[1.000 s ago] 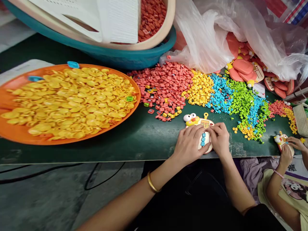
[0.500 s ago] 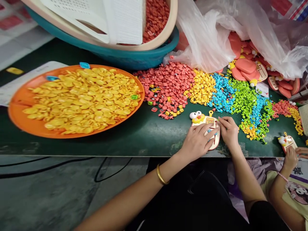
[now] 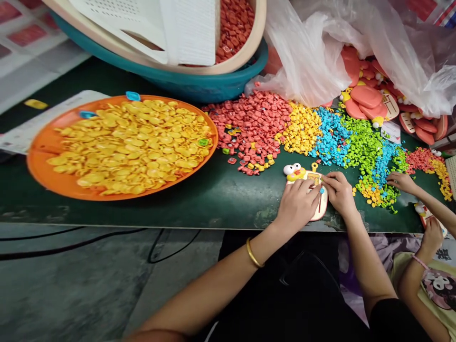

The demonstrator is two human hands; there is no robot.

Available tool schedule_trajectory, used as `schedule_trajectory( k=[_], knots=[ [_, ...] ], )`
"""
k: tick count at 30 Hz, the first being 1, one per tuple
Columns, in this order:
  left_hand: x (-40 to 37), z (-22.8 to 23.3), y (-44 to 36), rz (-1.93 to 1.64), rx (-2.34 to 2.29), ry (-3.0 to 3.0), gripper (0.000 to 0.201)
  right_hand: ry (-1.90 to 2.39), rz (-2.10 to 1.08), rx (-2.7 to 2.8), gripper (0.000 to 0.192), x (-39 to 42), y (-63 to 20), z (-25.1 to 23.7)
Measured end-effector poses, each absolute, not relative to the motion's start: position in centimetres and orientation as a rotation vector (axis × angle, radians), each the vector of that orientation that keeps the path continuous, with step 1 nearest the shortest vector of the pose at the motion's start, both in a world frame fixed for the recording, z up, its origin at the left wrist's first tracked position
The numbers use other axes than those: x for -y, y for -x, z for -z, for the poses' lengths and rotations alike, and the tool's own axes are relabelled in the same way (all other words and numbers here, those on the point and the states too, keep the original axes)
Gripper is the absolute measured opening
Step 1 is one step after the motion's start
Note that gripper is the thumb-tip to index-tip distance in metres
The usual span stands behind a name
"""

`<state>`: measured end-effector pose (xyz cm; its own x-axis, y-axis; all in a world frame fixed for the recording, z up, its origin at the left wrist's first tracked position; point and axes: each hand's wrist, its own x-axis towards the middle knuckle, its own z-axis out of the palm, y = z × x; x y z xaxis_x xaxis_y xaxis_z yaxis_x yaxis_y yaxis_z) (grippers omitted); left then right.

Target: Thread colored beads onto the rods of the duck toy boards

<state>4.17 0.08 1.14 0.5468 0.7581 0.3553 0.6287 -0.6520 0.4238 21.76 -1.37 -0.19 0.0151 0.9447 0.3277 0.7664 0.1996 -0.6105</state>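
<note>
Head view: near the left of the dark green bench [image 3: 228, 194], an orange oval plastic tray [image 3: 44, 164] holds flat yellow plastic pieces [image 3: 142, 147]. By the front edge, the left hand [image 3: 297, 203] lies across a cream, duck-faced plastic toy [image 3: 323, 209], its grip unclear; the right hand [image 3: 340, 192] bunches fingertips at the toy's right side, any held piece hidden. The toy looks light, stiff, smooth, best held by its rounded sides. Since the earlier frame, a co-worker's hand [image 3: 402, 181] has reached the blue-and-green pile of small plastic pieces [image 3: 383, 164].
</note>
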Motion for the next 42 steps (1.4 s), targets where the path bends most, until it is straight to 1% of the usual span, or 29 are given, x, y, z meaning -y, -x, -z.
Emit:
schedule_trajectory(
  k=[4, 7, 10, 13, 17, 19, 21, 24, 25, 28, 30, 33, 35, 39, 42],
  knots=[
    [0.2, -1.1, -3.7, -0.796, -1.197, -2.458, 0.022, 1.626, -0.273, 1.712, 0.03, 2.8, -21.3, -0.1],
    [0.9, -0.4, -2.8, -0.877, -1.107, -2.424, 0.019, 1.68, -0.223, 1.672, 0.026, 4.5, -20.4, 0.0],
    [1.5, 0.4, -2.3, -0.895, -1.072, -2.41, 0.02, 1.676, -0.261, 1.698, 0.023, 5.2, -19.2, 0.2],
    [1.6, 0.8, -2.3, -0.875, -1.138, -2.385, 0.027, 1.608, -0.315, 1.767, 0.023, 4.4, -18.7, 0.2],
    [1.4, 0.5, -2.4, -0.816, -1.134, -2.423, 0.045, 1.64, -0.234, 1.678, 0.025, 3.0, -18.9, -0.3],
    [1.3, 0.3, -2.4, -0.795, -1.104, -2.448, 0.045, 1.646, -0.232, 1.711, 0.027, 3.3, -18.8, -0.6],
    [1.2, 0.2, -2.3, -0.797, -1.106, -2.441, 0.043, 1.613, -0.303, 1.79, 0.028, 4.1, -18.6, -0.9],
    [0.9, 0.1, -2.2, -0.777, -1.086, -2.45, 0.049, 1.59, -0.389, 1.777, 0.027, 4.8, -19.3, -1.4],
    [0.7, -0.1, -2.2, -0.752, -1.067, -2.469, 0.051, 1.62, -0.348, 1.714, 0.026, 4.4, -20.1, -1.6],
    [0.1, -0.7, -2.4, -0.637, -1.023, -2.542, 0.057, 1.799, -0.089, 1.498, 0.022, 1.8, -23.4, -1.7],
    [-0.4, -1.3, -2.8, -0.555, -1.021, -2.57, 0.061, 1.897, -0.041, 1.495, 0.021, -0.3, -25.7, -1.5],
    [-1.3, -1.8, -3.6, -0.5, -1.042, -2.578, 0.072, 1.953, -0.101, 1.573, 0.017, -1.8, -27.6, -0.8],
    [-1.7, -1.8, -4.0, -0.513, -1.019, -2.582, 0.074, 1.977, -0.113, 1.574, 0.014, -1.7, -27.9, -0.4],
    [-2.0, -1.5, -4.2, -0.536, -0.974, -2.582, 0.062, 1.996, -0.204, 1.509, 0.009, -0.6, -27.3, -0.2],
    [-1.8, -1.4, -4.1, -0.522, -0.953, -2.587, 0.059, 1.848, -0.448, 1.374, 0.015, -0.2, -25.8, -0.4]
  ],
)
